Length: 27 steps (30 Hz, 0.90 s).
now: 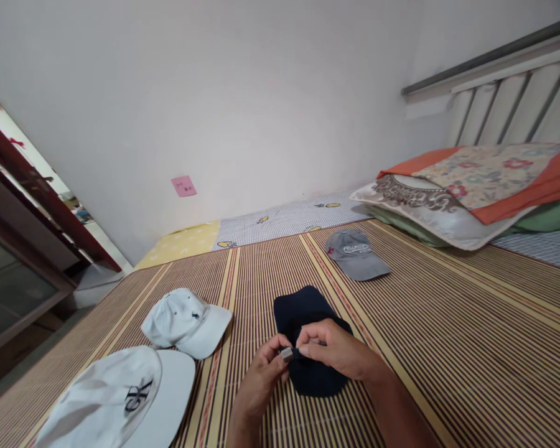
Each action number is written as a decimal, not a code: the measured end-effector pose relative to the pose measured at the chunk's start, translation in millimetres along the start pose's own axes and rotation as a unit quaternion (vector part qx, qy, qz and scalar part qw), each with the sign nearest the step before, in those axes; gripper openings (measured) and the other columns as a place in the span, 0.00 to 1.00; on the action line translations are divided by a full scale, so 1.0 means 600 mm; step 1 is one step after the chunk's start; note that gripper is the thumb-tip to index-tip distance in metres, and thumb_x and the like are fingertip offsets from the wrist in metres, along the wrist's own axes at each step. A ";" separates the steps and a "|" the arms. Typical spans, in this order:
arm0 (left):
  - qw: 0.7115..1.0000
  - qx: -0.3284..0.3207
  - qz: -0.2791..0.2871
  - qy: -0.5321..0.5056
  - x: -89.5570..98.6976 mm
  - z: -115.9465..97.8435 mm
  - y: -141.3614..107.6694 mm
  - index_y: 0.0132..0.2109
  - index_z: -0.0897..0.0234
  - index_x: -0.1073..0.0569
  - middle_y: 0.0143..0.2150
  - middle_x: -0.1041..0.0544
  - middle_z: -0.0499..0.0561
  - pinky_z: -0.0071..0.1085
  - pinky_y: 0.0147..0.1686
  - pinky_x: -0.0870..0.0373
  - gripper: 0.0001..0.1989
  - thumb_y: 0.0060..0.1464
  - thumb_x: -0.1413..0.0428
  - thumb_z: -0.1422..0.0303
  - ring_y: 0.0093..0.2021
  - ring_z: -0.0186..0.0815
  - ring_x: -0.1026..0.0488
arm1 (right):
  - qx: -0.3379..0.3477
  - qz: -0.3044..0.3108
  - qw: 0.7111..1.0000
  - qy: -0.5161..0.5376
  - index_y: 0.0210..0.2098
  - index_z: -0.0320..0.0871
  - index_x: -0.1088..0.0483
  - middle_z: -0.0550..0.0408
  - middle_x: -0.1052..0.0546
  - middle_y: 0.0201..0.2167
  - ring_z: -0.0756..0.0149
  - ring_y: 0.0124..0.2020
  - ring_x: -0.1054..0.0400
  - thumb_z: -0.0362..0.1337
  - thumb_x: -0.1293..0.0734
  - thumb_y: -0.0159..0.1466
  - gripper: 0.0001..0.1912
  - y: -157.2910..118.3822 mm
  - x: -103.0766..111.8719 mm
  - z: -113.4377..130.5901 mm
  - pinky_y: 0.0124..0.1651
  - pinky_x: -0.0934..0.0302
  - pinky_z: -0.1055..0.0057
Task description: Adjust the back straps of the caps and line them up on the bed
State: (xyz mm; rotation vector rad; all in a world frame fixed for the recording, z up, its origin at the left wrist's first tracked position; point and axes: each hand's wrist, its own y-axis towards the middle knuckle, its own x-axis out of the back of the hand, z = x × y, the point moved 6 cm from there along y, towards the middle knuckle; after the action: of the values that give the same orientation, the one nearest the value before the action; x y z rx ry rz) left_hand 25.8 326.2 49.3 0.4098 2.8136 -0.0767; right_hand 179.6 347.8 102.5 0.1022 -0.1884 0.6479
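Observation:
A dark navy cap lies on the striped bamboo mat in front of me, its strap side toward my hands. My left hand pinches a small silver buckle at the cap's strap. Just to the right, my right hand pinches the dark strap close to the buckle, thumb and index finger together, and covers part of the cap. A white cap with a small dark logo sits to the left. Nearer, at the lower left, is a larger white cap with black letters.
Beyond the navy cap is a grey cap. Pillows with an orange and floral cover lie at the right, below a radiator. A pink note is on the wall. A doorway shows at the far left.

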 end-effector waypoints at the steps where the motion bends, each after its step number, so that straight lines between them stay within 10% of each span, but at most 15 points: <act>1: 1.000 0.001 0.000 0.002 0.001 -0.001 0.000 0.39 0.64 0.27 0.28 0.38 0.41 0.27 0.26 0.53 0.20 0.52 0.32 0.53 0.25 0.26 0.49 | 0.002 0.000 1.000 -0.003 0.31 0.42 0.27 0.64 0.37 0.21 0.73 0.24 0.45 0.35 0.34 0.62 0.05 0.001 -0.001 0.000 0.31 0.51 0.73; 27: 0.999 -0.023 0.020 -0.013 -0.002 -0.003 -0.001 0.39 0.62 0.24 0.36 0.33 0.47 0.27 0.30 0.45 0.13 0.56 0.34 0.58 0.30 0.29 0.40 | 0.014 0.009 0.997 0.081 0.33 0.42 0.29 0.66 0.39 0.19 0.75 0.21 0.47 0.37 0.33 0.64 0.06 0.003 -0.006 -0.010 0.24 0.54 0.76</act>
State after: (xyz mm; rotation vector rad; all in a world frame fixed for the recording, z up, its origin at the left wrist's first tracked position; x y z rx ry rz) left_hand 26.3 325.1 51.3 0.4522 2.7740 -0.0092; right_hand 176.4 348.1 95.8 0.0741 -0.0243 0.6727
